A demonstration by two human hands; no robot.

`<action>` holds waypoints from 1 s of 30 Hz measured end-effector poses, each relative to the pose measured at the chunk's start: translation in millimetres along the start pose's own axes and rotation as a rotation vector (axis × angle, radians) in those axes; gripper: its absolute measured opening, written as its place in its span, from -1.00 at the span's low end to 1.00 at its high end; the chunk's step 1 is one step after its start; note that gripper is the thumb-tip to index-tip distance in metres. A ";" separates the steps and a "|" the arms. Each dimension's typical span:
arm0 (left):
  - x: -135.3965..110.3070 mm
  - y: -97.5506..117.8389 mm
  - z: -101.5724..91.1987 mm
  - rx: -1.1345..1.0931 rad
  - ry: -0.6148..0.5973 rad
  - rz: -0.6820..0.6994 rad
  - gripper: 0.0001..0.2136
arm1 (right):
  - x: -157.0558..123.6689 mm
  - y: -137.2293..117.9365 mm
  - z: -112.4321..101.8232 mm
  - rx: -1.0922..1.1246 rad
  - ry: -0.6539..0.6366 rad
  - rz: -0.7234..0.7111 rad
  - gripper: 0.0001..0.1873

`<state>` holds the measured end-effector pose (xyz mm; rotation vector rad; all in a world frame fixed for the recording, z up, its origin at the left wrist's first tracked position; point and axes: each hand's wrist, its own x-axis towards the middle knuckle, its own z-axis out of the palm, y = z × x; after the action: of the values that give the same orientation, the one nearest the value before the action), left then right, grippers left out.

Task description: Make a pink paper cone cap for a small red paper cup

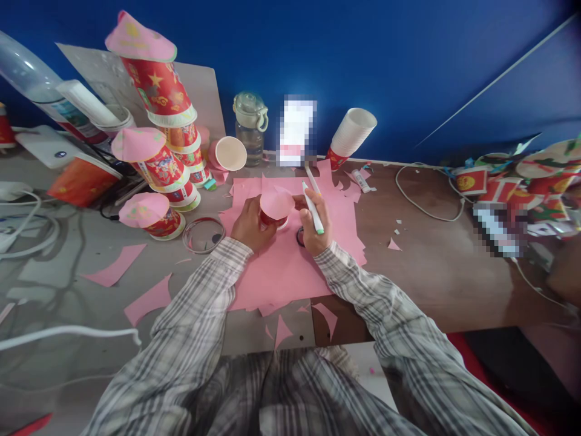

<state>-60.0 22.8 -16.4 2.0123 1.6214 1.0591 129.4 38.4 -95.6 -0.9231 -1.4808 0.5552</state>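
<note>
My left hand (251,224) is wrapped round a red paper cup (271,223) with a white rim. A pink paper cone (276,204) covers the top of that cup. In my right hand (319,225) is a white marker (312,209) with a green end, held in a pinch while the fingertips come close to the cone's right edge. Both hands are over pink paper sheets (290,272) spread on the table. A second pen-like white stick (313,180) shows just behind the marker. Beside my right hand, a dark ring-shaped thing (300,237) is partly hidden.
Stacked red cups with pink cone tops (157,91) stand on the left, near a lidded water bottle (250,127). A cup stack (351,138) leans behind the sheets. A glue stick (361,180), pink scraps (115,266) and cables (429,212) lie around. Decorated cups (499,188) sit at right.
</note>
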 end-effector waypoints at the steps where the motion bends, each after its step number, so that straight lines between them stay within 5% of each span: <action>1: 0.0 -0.1 -0.5 -0.002 -0.005 -0.001 -0.37 | -1.6 1.8 0.6 0.027 -0.003 0.001 -0.19; 6: -0.7 1.7 -1.5 -0.041 -0.027 -0.006 -0.41 | -8.9 6.3 5.2 0.138 0.001 0.006 -0.30; 15: 0.6 2.3 -0.1 -0.046 -0.022 -0.119 -0.18 | -15.9 0.2 12.5 0.187 -0.003 0.037 -0.33; 30: -0.5 -1.3 5.2 -0.020 0.045 -0.100 -0.28 | -12.4 -8.6 13.6 0.153 0.001 0.105 -0.31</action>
<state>-57.1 23.6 -20.9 1.8860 1.7080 1.0867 113.5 26.0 -97.9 -0.8837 -1.3744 0.7347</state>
